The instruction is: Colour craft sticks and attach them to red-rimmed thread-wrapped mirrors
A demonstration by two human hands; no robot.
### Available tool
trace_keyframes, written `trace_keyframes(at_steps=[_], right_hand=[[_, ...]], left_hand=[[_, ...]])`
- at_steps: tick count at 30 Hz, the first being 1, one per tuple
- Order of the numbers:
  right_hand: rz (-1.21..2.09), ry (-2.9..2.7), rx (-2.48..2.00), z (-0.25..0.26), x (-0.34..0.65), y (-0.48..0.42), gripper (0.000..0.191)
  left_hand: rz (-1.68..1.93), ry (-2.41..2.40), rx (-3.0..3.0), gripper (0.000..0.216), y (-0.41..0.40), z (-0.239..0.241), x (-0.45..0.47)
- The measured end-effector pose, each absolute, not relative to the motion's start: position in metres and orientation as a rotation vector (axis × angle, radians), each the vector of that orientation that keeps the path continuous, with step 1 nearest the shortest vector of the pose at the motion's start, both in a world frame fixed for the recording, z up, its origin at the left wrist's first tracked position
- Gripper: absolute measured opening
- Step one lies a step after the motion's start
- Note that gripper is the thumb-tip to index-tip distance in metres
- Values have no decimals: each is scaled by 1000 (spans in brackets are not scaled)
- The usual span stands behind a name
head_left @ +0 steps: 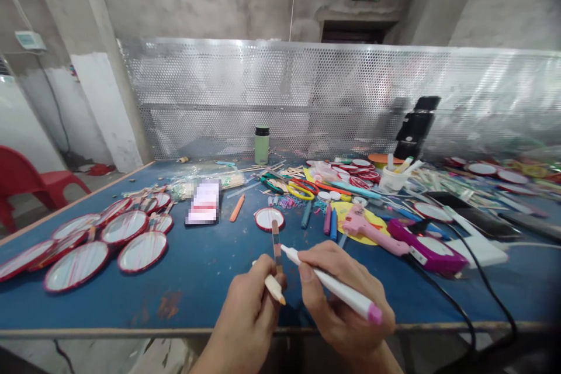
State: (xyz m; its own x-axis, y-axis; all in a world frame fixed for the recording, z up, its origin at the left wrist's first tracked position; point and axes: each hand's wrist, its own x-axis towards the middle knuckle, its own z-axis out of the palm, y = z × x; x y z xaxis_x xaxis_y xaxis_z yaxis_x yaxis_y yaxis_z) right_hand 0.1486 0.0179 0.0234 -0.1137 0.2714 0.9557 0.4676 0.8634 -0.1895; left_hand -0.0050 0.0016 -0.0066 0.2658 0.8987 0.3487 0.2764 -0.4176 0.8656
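Note:
My left hand (pixel 252 310) is closed around the lower end of a flat wooden craft stick (pixel 276 234). Its painted bands are brown and pinkish, and its top meets a small white disc (pixel 268 219) with a red rim. Tucked in the same fingers is a cream marker (pixel 274 288) with an orange tip pointing down. My right hand (pixel 346 292) grips a white marker (pixel 339 289) with a pink end. The marker's nib is at the stick's right edge; whether it touches I cannot tell.
Several red-rimmed discs on sticks (pixel 142 251) lie at left beside a phone (pixel 204 201). An orange marker (pixel 237 208), a pink glue gun (pixel 372 231), scissors (pixel 301 189), a purple device (pixel 425 245) with cables and a green bottle (pixel 262 145) are also on the blue table (pixel 197 280).

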Motion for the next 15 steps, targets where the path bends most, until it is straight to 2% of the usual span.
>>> trace_keyframes(at_steps=[15], right_hand=[[-179, -1706, -582, 22, 150, 18, 18]], left_hand=[[1171, 1062, 1835, 29, 0, -6, -3]])
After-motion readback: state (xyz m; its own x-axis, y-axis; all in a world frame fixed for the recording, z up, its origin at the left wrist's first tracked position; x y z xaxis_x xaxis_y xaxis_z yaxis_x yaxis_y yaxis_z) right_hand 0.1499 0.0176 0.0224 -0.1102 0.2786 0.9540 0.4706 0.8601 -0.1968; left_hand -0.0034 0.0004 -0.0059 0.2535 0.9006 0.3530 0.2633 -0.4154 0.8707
